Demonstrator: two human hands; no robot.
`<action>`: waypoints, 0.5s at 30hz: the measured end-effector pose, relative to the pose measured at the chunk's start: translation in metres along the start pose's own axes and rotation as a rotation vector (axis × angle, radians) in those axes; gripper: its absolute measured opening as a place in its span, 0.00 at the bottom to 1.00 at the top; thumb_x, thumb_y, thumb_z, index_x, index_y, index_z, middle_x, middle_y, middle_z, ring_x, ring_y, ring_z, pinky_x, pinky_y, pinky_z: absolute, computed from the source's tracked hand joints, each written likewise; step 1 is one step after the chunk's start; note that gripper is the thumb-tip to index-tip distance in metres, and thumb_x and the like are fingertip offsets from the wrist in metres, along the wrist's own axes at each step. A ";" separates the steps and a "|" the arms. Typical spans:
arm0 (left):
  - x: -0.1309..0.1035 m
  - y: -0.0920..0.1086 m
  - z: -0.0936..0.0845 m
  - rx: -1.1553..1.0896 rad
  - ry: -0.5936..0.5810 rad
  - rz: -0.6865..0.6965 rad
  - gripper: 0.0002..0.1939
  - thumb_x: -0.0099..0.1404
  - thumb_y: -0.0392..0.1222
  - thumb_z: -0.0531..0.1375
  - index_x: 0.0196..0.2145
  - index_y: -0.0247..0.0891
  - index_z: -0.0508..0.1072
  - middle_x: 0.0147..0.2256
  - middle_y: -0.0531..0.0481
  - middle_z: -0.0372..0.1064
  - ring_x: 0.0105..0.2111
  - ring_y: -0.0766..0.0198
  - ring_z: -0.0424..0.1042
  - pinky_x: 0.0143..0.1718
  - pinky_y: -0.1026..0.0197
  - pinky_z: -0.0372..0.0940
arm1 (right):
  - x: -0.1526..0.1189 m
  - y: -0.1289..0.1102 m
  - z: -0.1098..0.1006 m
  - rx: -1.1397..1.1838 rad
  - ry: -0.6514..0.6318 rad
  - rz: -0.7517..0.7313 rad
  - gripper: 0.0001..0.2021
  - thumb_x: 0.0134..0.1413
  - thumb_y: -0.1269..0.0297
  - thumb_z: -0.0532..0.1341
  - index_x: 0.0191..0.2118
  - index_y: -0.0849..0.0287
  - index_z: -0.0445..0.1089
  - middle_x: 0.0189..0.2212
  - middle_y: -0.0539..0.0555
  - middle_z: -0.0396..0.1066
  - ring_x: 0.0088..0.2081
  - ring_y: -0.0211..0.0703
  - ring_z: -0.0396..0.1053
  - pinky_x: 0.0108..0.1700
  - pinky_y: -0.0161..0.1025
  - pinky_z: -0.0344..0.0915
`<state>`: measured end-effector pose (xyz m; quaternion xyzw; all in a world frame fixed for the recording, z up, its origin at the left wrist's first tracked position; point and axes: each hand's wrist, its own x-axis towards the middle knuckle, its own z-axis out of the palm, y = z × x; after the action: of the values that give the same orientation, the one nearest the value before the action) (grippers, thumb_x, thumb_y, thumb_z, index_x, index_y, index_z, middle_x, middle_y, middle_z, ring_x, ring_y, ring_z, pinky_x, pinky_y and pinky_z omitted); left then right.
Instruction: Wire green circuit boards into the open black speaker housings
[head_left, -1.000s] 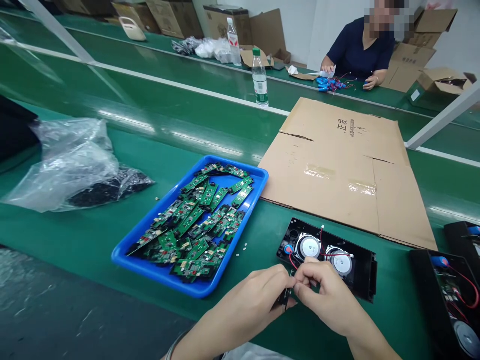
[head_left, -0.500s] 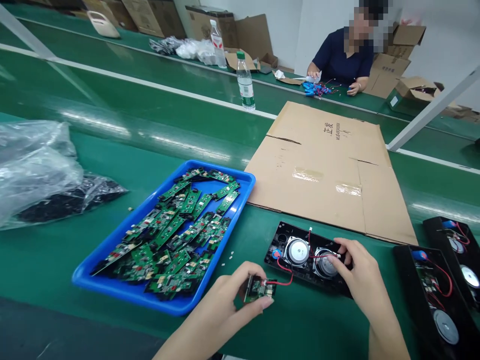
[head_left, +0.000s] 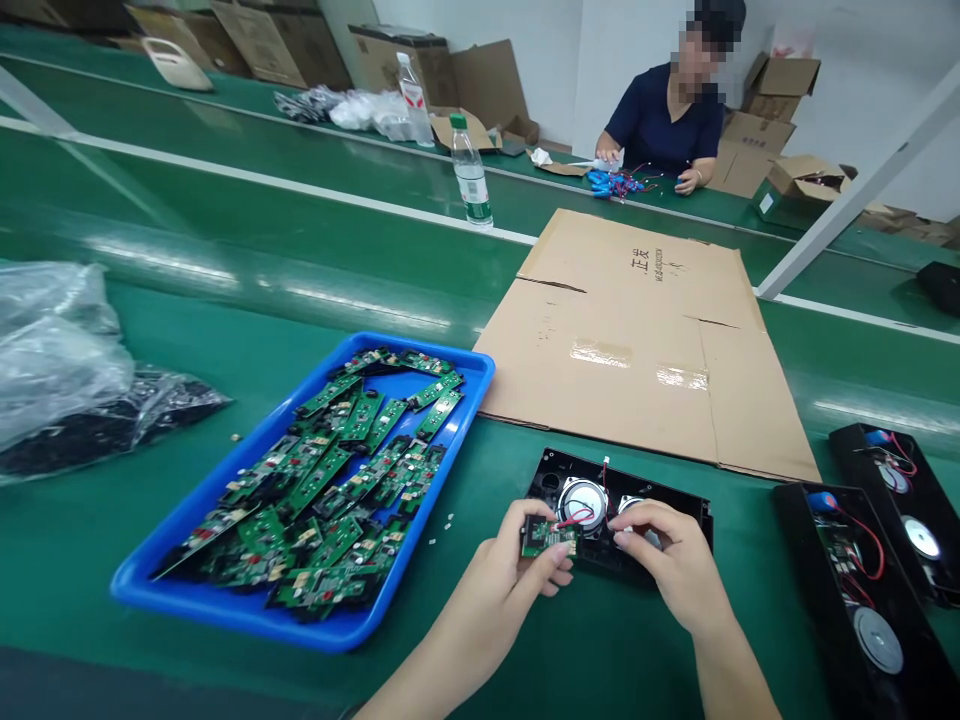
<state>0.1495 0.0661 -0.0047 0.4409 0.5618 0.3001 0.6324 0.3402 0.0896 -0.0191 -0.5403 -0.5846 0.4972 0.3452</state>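
Observation:
A small green circuit board (head_left: pixel 541 537) is pinched between the thumb and fingers of my left hand (head_left: pixel 517 570), over the near left part of a black speaker housing (head_left: pixel 694 500). Red wire runs from the board. My right hand (head_left: pixel 667 560) has thumb and forefinger pressed together over the right speaker, at what looks like the end of a thin wire; the tip is mostly hidden. The left round speaker (head_left: pixel 583 505) shows between my hands, while the right one is partly covered. A small white connector (head_left: pixel 606 460) stands at the housing's far edge.
A blue tray (head_left: pixel 476 400) of circuit boards is left, beside plastic bags (head_left: pixel 60 360). Flat cardboard (head_left: pixel 637 350) lies beyond the housing. Two wired black housings (head_left: pixel 802 590) stand right. A bottle (head_left: pixel 471 180) and a person (head_left: pixel 660 120) are across the bench.
My left hand has moved the board up and right, over the housing. My right hand has shifted left, nearer the board. The whole view has shifted slightly.

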 end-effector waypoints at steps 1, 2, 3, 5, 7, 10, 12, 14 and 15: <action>0.002 0.000 0.001 0.062 0.003 0.012 0.18 0.62 0.55 0.52 0.42 0.40 0.56 0.29 0.49 0.71 0.31 0.58 0.75 0.32 0.57 0.70 | 0.000 0.001 0.001 0.004 -0.004 0.027 0.04 0.48 0.64 0.63 0.31 0.57 0.73 0.28 0.52 0.71 0.31 0.41 0.67 0.32 0.36 0.63; 0.003 -0.001 0.002 0.114 -0.001 0.021 0.17 0.63 0.55 0.50 0.42 0.40 0.56 0.30 0.48 0.71 0.32 0.58 0.75 0.33 0.56 0.70 | 0.000 0.001 0.003 -0.005 -0.010 0.038 0.04 0.47 0.65 0.63 0.31 0.58 0.72 0.25 0.50 0.70 0.28 0.39 0.66 0.30 0.36 0.62; 0.004 -0.001 0.002 0.152 -0.010 0.028 0.17 0.64 0.54 0.49 0.43 0.40 0.56 0.31 0.48 0.71 0.32 0.58 0.75 0.34 0.56 0.70 | 0.000 0.002 0.004 -0.030 -0.022 0.023 0.03 0.47 0.66 0.63 0.30 0.58 0.71 0.24 0.49 0.69 0.26 0.38 0.64 0.29 0.35 0.61; 0.006 -0.001 0.003 0.189 -0.023 0.040 0.17 0.65 0.54 0.48 0.44 0.40 0.56 0.31 0.48 0.71 0.32 0.58 0.74 0.35 0.55 0.69 | -0.001 0.001 0.008 -0.116 -0.063 -0.084 0.02 0.51 0.68 0.61 0.29 0.58 0.71 0.25 0.50 0.69 0.28 0.38 0.64 0.31 0.36 0.61; 0.006 -0.001 0.004 0.196 -0.030 0.043 0.17 0.65 0.54 0.47 0.45 0.40 0.57 0.31 0.48 0.72 0.32 0.59 0.74 0.35 0.55 0.69 | -0.002 -0.001 0.011 -0.218 -0.100 -0.215 0.06 0.56 0.70 0.58 0.31 0.58 0.71 0.29 0.51 0.70 0.33 0.40 0.64 0.36 0.37 0.61; 0.006 0.001 0.004 0.203 -0.040 0.040 0.17 0.65 0.55 0.47 0.44 0.41 0.57 0.33 0.48 0.72 0.33 0.58 0.74 0.36 0.55 0.69 | -0.004 -0.004 0.015 -0.369 -0.122 -0.316 0.10 0.60 0.73 0.52 0.33 0.59 0.70 0.31 0.53 0.68 0.34 0.42 0.61 0.36 0.39 0.60; 0.006 0.003 0.004 0.243 -0.048 0.050 0.16 0.66 0.55 0.46 0.44 0.41 0.58 0.33 0.48 0.73 0.34 0.57 0.74 0.37 0.54 0.68 | -0.004 -0.004 0.017 -0.470 -0.118 -0.355 0.09 0.60 0.74 0.52 0.33 0.61 0.69 0.30 0.53 0.66 0.34 0.42 0.60 0.35 0.40 0.58; 0.006 0.005 0.003 0.299 -0.062 0.060 0.16 0.67 0.54 0.45 0.44 0.42 0.58 0.32 0.48 0.72 0.35 0.55 0.74 0.37 0.53 0.67 | -0.003 -0.002 0.018 -0.535 -0.097 -0.394 0.07 0.58 0.75 0.54 0.32 0.61 0.68 0.30 0.53 0.66 0.33 0.42 0.60 0.36 0.41 0.56; 0.006 0.006 0.003 0.320 -0.070 0.063 0.16 0.67 0.54 0.44 0.44 0.42 0.57 0.32 0.48 0.72 0.35 0.55 0.73 0.37 0.52 0.66 | -0.003 -0.001 0.019 -0.553 -0.084 -0.411 0.06 0.58 0.75 0.55 0.32 0.62 0.67 0.30 0.53 0.66 0.33 0.42 0.60 0.36 0.41 0.56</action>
<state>0.1546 0.0730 -0.0021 0.5636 0.5659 0.2111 0.5634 0.3230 0.0831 -0.0228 -0.4635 -0.8074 0.2620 0.2542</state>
